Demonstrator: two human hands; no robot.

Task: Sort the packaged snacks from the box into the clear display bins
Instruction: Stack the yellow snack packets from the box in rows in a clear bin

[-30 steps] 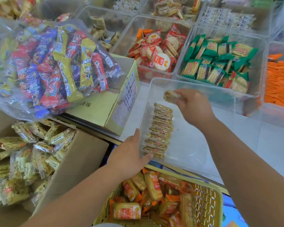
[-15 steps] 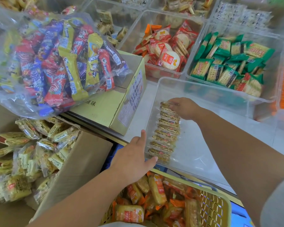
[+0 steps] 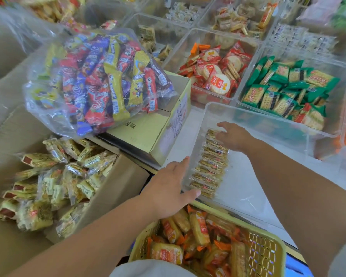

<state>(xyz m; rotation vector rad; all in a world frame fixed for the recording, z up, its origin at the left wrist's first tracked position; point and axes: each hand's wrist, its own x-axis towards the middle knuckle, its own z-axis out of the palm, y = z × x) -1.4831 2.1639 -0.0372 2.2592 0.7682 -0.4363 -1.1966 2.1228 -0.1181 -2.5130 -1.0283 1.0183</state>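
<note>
Fingers (image 3: pixel 220 134) of the right hand (image 3: pixel 235 137) lie loosely spread with nothing pinched between them, their tips resting on the far-end packet of the snack row (image 3: pixel 210 168). That row stands on edge along the left wall inside the clear bin (image 3: pixel 268 120), running from the near corner most of the way toward the far wall. We find the left hand (image 3: pixel 168 188) outside the bin at its near left corner, fingers straight against the wall and thumb along the near rim. It holds nothing and appears to brace the bin.

Step in hand, in our judgement: seating the far-end packet and squaring the row. We advise light pressure toward the near end so the packets close up without tipping, with the left hand serving as a stop against sliding on the white desk (image 3: pixel 332 176). The wrappers look slick, and a hard push may fan the row sideways.

Supply sits in the cardboard box (image 3: pixel 116 182) at left, well stocked, so we judge the task far from done.

Clearances:
- **Inside the bin:** the floor right of the row is bare and gives room for further rows.
- **Far side:** the far wall sits close to the green cracker bin (image 3: pixel 288 90).
- **Left side:** a yellow carton (image 3: pixel 148 134) stands just beside the left wall.
- **Near side:** a yellow basket (image 3: pixel 268 250) crowds the near rim.
- **Route:** travel from box to bin must clear the carton corner and the left forearm.
</note>
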